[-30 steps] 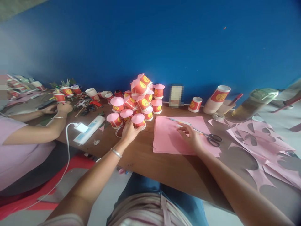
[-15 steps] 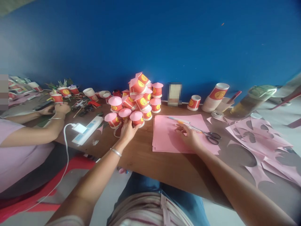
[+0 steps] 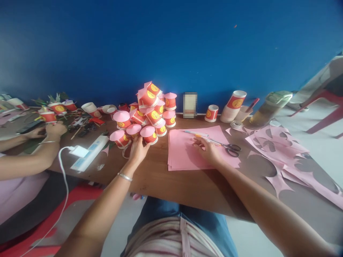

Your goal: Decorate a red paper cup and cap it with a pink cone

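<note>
My left hand is closed around the lower part of a red paper cup with a pink cone-shaped paper roof, at the front of a pile of similar roofed cups. Its fingertips are partly hidden by the cups. My right hand rests over a stack of pink paper, fingers loosely spread and holding nothing that I can make out. Just beyond those fingers lie a light-coloured pen and scissors with dark handles.
Cut pink scraps cover the table's right side, near a tape roll, stacked cups and a jar. Left are a white power strip with a cable and another person's hands at a cup.
The view has turned slightly right, so everything sits further left. Both hands keep nearly the same places by the cups and on the paper.
</note>
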Demonstrator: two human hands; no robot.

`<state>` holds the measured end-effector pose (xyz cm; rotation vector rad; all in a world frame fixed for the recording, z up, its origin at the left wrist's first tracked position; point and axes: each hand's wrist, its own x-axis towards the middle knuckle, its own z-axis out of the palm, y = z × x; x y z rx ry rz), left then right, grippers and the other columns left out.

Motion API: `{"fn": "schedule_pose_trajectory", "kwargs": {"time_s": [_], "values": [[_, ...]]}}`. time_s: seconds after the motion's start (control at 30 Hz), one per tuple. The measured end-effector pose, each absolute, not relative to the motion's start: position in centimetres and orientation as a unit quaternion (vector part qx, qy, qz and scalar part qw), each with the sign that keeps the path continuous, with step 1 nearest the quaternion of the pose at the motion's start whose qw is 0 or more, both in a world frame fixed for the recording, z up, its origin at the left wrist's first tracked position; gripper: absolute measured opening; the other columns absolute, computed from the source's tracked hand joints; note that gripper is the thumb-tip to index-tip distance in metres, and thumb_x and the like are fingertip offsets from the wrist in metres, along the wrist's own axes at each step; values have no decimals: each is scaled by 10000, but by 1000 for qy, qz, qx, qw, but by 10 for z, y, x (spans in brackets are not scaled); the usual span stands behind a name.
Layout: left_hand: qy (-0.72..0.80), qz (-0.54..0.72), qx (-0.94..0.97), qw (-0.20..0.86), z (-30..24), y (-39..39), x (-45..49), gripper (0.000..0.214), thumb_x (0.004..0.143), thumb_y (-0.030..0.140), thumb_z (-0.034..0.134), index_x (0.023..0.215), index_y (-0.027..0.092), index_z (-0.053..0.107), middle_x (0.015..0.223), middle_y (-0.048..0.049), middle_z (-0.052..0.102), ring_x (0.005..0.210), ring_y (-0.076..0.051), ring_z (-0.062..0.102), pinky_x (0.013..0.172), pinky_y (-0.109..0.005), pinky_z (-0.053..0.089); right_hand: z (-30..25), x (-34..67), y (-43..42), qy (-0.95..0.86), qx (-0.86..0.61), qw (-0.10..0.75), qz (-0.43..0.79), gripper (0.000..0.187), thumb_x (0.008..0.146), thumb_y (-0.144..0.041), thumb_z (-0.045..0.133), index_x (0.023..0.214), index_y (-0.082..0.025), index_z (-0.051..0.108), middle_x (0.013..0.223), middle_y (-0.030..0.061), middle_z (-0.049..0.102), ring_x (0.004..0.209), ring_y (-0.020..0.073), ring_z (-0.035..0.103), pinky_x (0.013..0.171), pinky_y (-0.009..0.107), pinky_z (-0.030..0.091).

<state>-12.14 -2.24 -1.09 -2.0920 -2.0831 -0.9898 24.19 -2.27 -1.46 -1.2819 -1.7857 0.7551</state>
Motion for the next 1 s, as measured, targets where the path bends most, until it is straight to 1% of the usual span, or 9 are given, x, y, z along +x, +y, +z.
{"fn": "schedule_pose_trajectory", "kwargs": {"time_s": [0.27,0.33,0.4,0.47,0.53,0.63,0.73,0.8,1.0], "values": [[-670,-297,-680,-23,3,-49,-126,364,847,248,645,1206,189,655,1157,-137,766,1021,-301,745,963,-456,596,-10,242,-24,-721,-513,378,274,281,941,-257,613,1194,-241,734,1174,79,801,957,231,788,890,402,656],[-669,-287,-685,-24,11,-62,-119,253,869,281,637,1107,217,695,1045,-90,793,887,-264,759,862,-403,613,-10,242,-24,-726,-517,369,264,278,944,-253,619,1193,-232,740,1179,83,801,943,226,791,886,393,656],[-664,-258,-702,-3,21,-71,-105,132,894,354,639,882,244,710,865,-42,787,746,-235,730,728,-353,590,-11,243,-24,-731,-518,359,260,275,949,-253,622,1194,-223,743,1202,89,796,951,225,793,898,389,654],[-635,-238,-735,5,30,-75,-86,241,943,418,607,792,250,689,773,-21,763,673,-205,695,679,-324,555,-12,243,-23,-737,-515,353,259,280,952,-254,623,1204,-217,739,1233,95,786,1011,233,787,938,396,645],[-585,-238,-775,-17,37,-69,-63,228,970,403,586,847,249,701,825,-22,775,722,-197,713,697,-312,552,-15,243,-23,-742,-510,354,252,279,951,-239,617,1202,-220,738,1256,96,778,1095,245,770,987,412,629],[-522,-217,-824,-44,39,-41,-30,174,965,330,599,1066,245,713,1015,-55,775,898,-227,734,783,-342,584,-19,243,-22,-748,-503,362,238,283,944,-203,615,1195,-245,737,1259,84,776,1164,258,745,1020,437,614],[-485,-193,-852,-35,31,-4,-5,335,911,258,665,1243,213,665,1260,-119,710,1165,-295,685,961,-415,586,-23,242,-23,-752,-500,365,224,283,953,-208,617,1210,-253,728,1259,86,774,1166,263,741,1013,449,618],[-474,-183,-861,-21,22,16,5,449,879,212,690,1320,176,620,1355,-156,655,1276,-326,627,1086,-461,534,-24,241,-24,-761,-495,362,211,279,961,-210,611,1216,-246,721,1246,91,775,1154,259,740,1001,442,622],[-501,-200,-841,35,-6,34,3,438,955,327,616,1357,157,578,1376,-192,612,1267,-373,585,1119,-545,480,-19,240,-28,-795,-471,367,106,250,968,-183,592,1182,-222,714,1208,113,755,1172,276,685,1014,457,599]]}}
